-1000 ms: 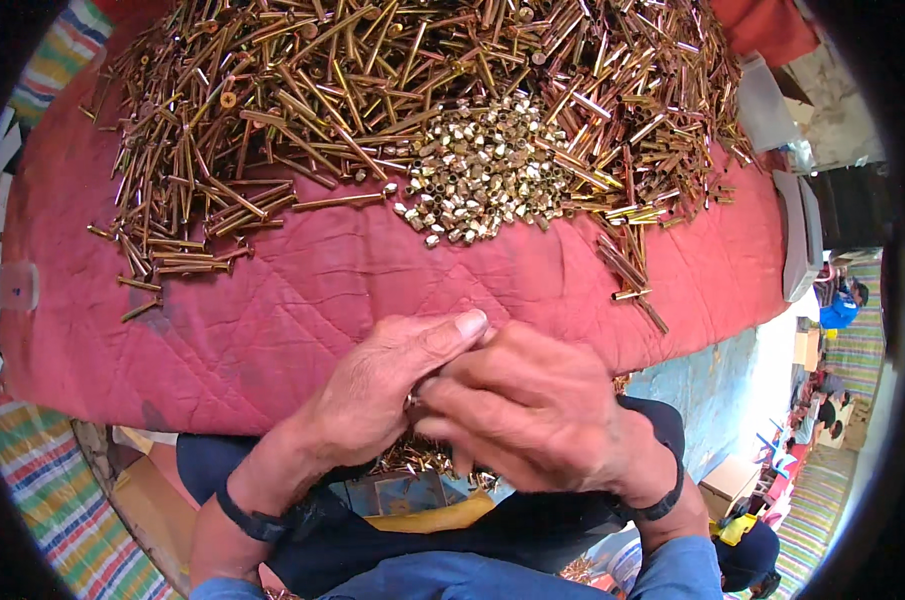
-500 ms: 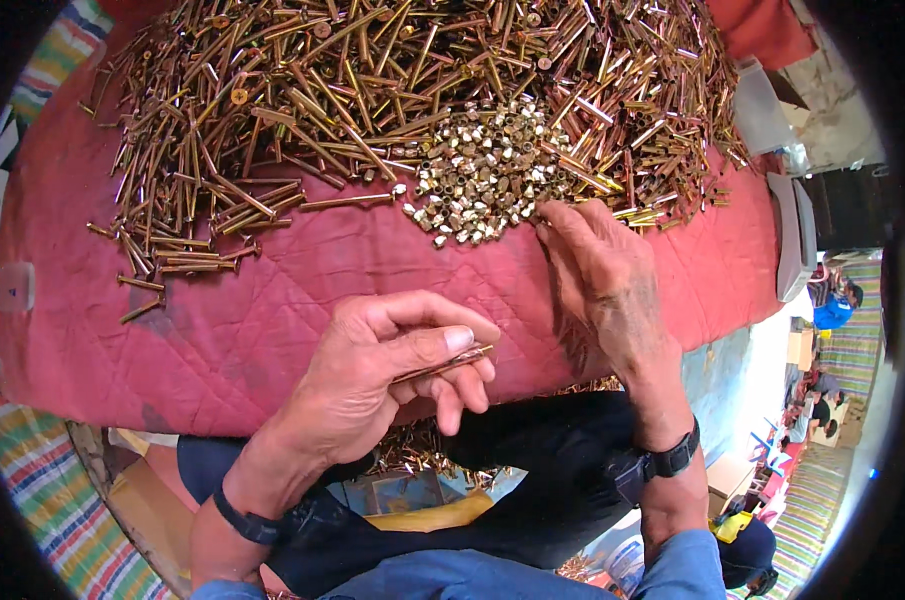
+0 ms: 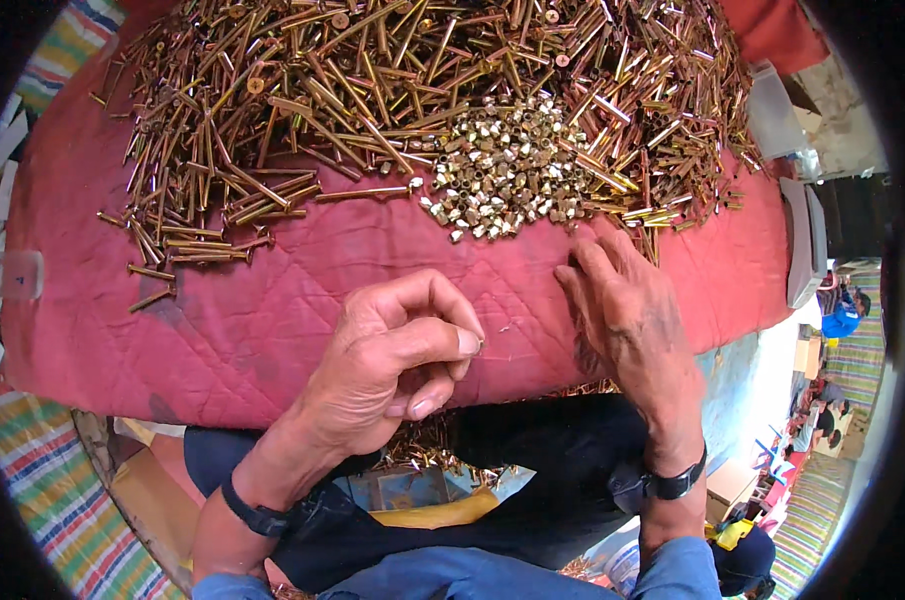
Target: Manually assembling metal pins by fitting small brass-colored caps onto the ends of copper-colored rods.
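My left hand (image 3: 397,365) is raised over the near part of the red padded cloth (image 3: 252,320), thumb and forefinger closed in a pinch. Only a tiny dark end of something shows at their tips. My right hand (image 3: 632,315) is bent downward at the near right edge of a heap of small shiny nuts (image 3: 502,175), with its fingers drawn together. What they hold, if anything, is hidden. Behind the nuts spreads a large pile of long brass-coloured screws (image 3: 342,75) with flat heads.
Several loose screws (image 3: 207,250) lie at the left on the cloth. A clear plastic container (image 3: 22,275) stands at the left edge, a grey bin (image 3: 802,240) at the right. More metal pieces (image 3: 437,450) lie below, near my legs. Other people (image 3: 842,315) are far right.
My right hand has drawn back slightly from the nuts toward me. My left hand has turned and closed its pinch; the thin brass-coloured rod seen along its fingers before is now mostly hidden.
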`<state>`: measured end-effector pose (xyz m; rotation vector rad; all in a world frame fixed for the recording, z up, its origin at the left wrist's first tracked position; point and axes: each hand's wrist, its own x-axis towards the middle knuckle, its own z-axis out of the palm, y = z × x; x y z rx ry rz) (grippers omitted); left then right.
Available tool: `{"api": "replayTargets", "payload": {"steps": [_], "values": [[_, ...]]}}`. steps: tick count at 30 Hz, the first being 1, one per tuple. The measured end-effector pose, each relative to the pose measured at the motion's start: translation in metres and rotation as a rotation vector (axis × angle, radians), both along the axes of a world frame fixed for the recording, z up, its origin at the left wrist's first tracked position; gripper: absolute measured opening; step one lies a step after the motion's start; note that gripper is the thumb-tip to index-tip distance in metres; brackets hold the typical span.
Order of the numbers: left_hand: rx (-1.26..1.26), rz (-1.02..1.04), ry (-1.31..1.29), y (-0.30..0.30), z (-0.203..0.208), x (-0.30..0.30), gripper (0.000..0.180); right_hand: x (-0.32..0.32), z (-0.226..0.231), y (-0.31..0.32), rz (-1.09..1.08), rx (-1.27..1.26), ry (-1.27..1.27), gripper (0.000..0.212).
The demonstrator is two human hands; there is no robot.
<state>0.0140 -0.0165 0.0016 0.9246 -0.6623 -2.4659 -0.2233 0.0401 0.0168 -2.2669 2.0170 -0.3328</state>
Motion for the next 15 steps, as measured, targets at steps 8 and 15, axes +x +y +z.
{"api": "replayTargets", "payload": {"steps": [8,15], "values": [[-0.047,0.018,-0.073,0.003,0.005,-0.005,0.007,-0.013,0.007,0.004,0.073,0.046,-0.073,0.020],[-0.039,0.002,-0.082,0.003,0.006,-0.006,0.006,-0.008,0.003,0.006,0.005,-0.081,-0.133,0.017]]}}
